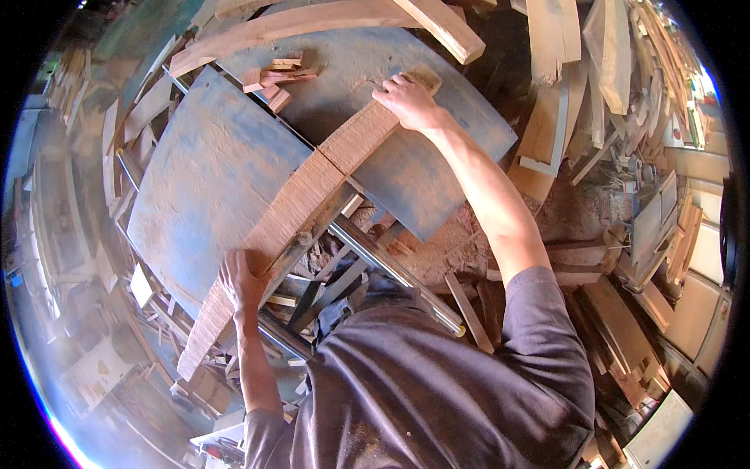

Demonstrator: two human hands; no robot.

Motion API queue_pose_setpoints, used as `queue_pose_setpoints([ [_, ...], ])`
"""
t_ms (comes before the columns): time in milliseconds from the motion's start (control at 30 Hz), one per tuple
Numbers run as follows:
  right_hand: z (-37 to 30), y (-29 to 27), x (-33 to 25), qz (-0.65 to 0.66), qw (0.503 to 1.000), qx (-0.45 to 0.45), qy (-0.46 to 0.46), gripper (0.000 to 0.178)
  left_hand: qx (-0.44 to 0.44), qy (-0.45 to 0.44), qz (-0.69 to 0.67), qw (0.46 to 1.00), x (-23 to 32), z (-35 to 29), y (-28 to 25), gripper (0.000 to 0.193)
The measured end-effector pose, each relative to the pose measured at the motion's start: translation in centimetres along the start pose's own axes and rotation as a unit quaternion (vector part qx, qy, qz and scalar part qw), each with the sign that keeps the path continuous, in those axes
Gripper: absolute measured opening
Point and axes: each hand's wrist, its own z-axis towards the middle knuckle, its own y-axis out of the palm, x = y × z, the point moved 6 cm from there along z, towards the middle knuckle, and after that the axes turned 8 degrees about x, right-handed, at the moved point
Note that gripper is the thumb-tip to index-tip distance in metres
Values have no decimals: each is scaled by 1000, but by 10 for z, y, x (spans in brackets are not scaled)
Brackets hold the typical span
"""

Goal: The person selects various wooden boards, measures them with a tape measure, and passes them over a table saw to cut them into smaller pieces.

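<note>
A long, slightly curved wooden board with a rough-sawn face lies slantwise over a blue-grey metal table. A dark line crosses the board near its middle; whether it is a cut or a mark I cannot tell. My left hand grips the board towards its near left end, which sticks out past the table's edge. At the far right end, my right hand is closed over the board, its fingers curled over the far edge. Part of that end shows beyond the knuckles.
Small wood offcuts sit on the table's far part, beside a dark slot. A large curved timber spans the far edge. Metal rails run along the near side. Stacked planks crowd the right, above sawdust and scraps on the floor.
</note>
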Motion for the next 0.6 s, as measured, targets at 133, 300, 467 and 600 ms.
queue_pose_setpoints([
  [133, 1, -6, 0, 5, 1000, -7, -2, 51, -4, 1, 0, 1000, -2, 2, 3, 80],
  [300, -1, -6, -2, 12, 1000, -5, -5, 48, -30, -9, 0, 1000, 4, 5, 0, 78],
  [467, 3, -3, -2, 16, 1000, 8, -1, 48, 6, 8, 4, 1000, -2, 9, 2, 78],
  [600, 10, -3, -3, 11, 1000, 11, 2, 47, 26, 22, 7, 999, -6, 15, 0, 77],
])
